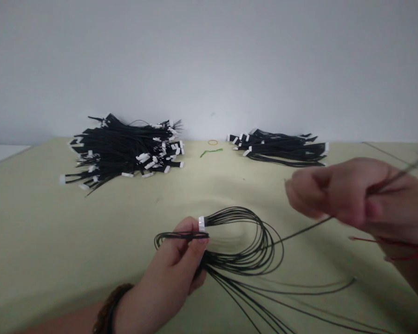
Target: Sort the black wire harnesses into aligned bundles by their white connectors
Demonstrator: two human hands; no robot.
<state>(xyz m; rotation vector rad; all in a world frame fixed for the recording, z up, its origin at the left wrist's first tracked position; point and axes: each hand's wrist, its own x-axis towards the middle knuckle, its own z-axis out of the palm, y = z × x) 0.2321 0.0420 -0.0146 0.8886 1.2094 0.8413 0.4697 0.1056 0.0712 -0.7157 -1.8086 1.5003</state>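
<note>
My left hand grips a black wire harness at its white connector, in the lower middle of the head view. The harness's thin wires loop out to the right and come back to the hand. Several loose wire ends fan out below, toward the bottom right. A small coil of black wire lies across the left fingers. On the right, my right hand is closed around one single black wire, which runs taut from the loop up through the fist and out past it. Motion blurs this hand.
On the table, a large pile of black wire harnesses with white connectors lies at the back left. A smaller harness pile lies at the back right. Between them are a green strip and a yellowish rubber band. A wall rises behind.
</note>
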